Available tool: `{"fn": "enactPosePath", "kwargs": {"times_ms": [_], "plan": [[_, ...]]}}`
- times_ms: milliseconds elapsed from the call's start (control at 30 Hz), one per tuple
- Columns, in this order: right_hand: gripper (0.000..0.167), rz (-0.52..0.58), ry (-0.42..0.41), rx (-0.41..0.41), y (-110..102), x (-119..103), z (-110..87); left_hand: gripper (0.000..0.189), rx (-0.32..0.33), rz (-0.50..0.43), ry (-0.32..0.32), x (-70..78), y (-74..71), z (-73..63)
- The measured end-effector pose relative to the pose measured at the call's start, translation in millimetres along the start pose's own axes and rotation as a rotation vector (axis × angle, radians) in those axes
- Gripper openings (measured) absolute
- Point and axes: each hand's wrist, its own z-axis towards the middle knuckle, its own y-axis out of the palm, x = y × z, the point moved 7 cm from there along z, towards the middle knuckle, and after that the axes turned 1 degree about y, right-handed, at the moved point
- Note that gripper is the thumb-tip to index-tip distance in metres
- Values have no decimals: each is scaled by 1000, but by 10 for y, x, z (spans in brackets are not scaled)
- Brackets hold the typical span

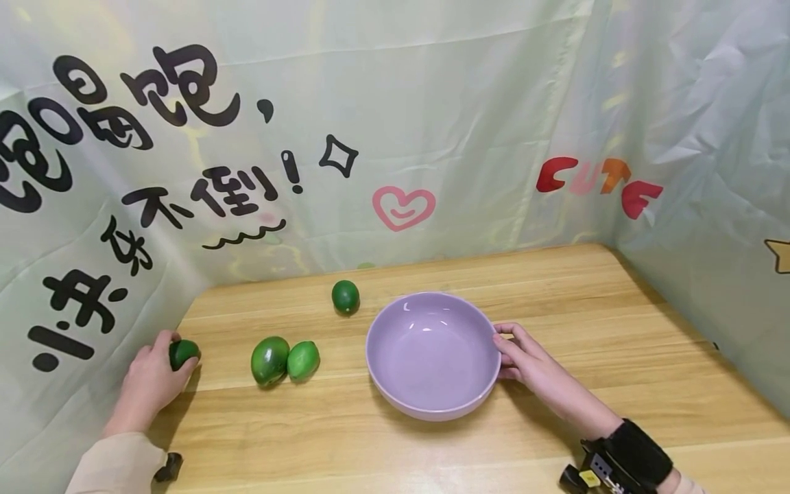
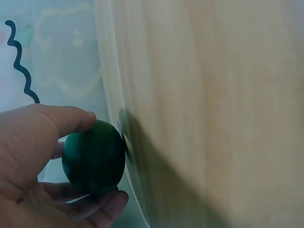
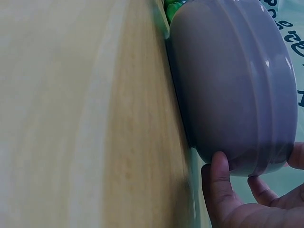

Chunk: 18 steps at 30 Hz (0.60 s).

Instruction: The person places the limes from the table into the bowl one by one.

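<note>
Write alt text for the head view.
A person's left grip grasps a dark green fruit while their right grip holds the side of a purple bowl on a wooden table. Three more green fruits lie left of the bowl; printed cloth hangs behind.

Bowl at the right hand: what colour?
The bowl is plain light purple; it shows best in the head view.
</note>
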Motion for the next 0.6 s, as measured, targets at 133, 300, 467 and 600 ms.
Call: {"fn": "enactPosePath", "kwargs": {"times_ms": [133, 300, 467, 600], "plan": [[52, 0, -3, -3, 0, -1, 1, 49, 15, 1, 8, 17, 9, 6], [52, 3, -7, -6, 1, -1, 5, 49, 13, 6, 10, 32, 5, 28], [51, 5, -10, -9, -1, -2, 10, 52, -20, 9, -5, 28, 14, 36], [51, 9, -13, -11, 0, 1, 12, 51, -40, 6, -9, 28, 13, 32]]}}
